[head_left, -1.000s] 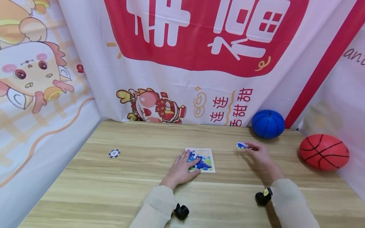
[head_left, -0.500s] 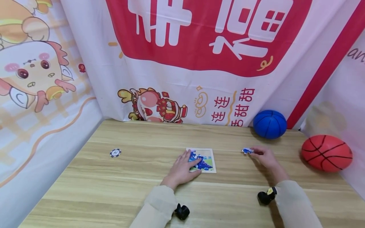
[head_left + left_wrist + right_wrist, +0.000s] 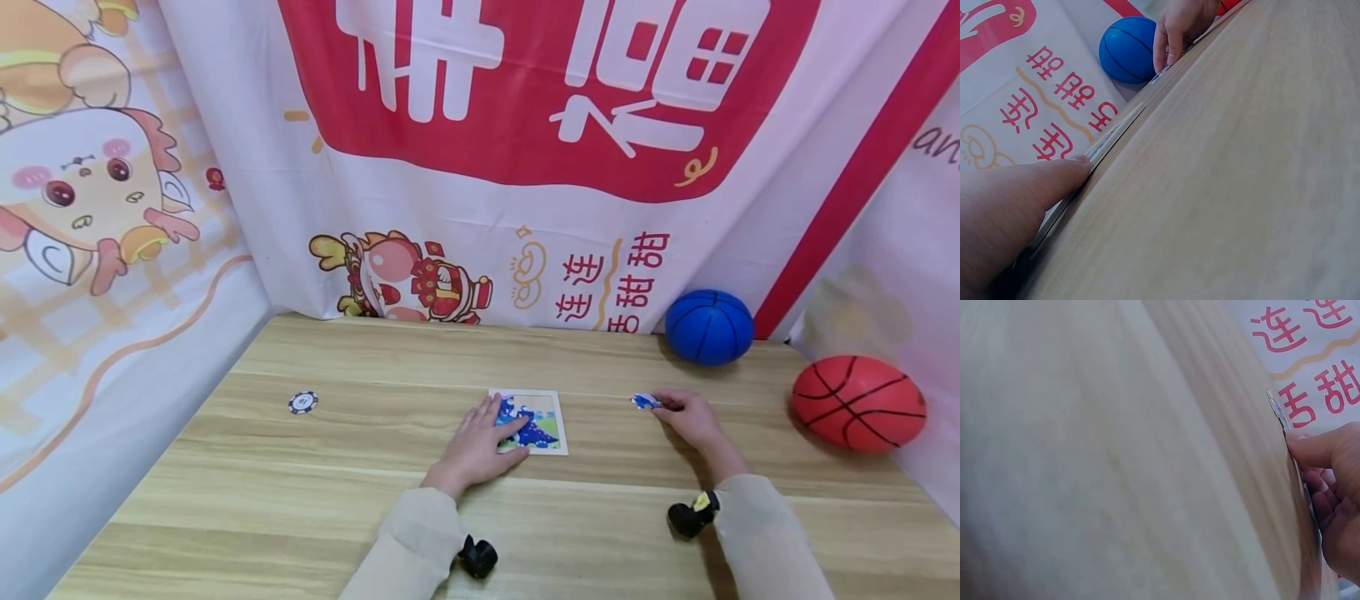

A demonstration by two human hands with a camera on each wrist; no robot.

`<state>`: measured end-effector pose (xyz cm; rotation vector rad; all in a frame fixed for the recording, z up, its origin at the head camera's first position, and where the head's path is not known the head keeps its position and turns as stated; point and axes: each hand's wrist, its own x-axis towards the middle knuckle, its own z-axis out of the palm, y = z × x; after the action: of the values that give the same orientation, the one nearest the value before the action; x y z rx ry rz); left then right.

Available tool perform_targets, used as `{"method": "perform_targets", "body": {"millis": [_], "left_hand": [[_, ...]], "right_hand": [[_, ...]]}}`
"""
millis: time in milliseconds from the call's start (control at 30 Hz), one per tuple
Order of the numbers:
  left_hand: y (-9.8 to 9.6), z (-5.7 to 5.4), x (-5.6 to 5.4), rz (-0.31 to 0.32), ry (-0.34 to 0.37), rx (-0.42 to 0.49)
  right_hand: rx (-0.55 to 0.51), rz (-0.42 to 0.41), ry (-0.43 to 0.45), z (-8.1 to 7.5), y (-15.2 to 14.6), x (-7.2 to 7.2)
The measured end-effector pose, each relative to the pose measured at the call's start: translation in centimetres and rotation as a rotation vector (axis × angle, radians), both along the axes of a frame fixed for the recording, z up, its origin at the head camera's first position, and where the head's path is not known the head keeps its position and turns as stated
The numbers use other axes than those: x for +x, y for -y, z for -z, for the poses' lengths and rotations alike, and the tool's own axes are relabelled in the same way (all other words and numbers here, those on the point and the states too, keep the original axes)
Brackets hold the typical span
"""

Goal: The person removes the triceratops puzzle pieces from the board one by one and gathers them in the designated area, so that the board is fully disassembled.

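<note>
A small square jigsaw puzzle in a pale frame lies on the table, with a blue picture on a green ground. Part of its upper area shows bare backing. My left hand rests on its left side with fingers spread, covering some of the picture. In the left wrist view the thumb touches the frame's edge. To the right of the board, my right hand pinches a blue and white puzzle piece low over the tabletop; whether the piece touches the wood I cannot tell. The right wrist view shows the piece edge-on beyond the thumb.
A round blue-and-white chip lies on the left of the wooden table. A blue ball sits at the back right, and a red ball stands right of my right hand. Printed cloth hangs behind the table.
My right hand has come down and slightly nearer with the puzzle piece, then shifted a little left. The left hand has stayed on the board.
</note>
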<state>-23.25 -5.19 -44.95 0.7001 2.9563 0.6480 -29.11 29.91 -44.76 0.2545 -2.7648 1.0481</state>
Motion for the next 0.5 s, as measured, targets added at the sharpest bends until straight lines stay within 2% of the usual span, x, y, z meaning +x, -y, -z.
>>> {"method": "perform_targets", "body": {"millis": [267,500], "left_hand": [[-0.06,0.03,-0.02,-0.005,0.003,-0.006],[-0.01,0.06,-0.08,-0.004,0.008,0.0]], "right_hand": [[0.021,0.033,0.088,-0.1,0.04,-0.05],[0.009,0.009,0.067,-0.03,-0.01,-0.21]]}}
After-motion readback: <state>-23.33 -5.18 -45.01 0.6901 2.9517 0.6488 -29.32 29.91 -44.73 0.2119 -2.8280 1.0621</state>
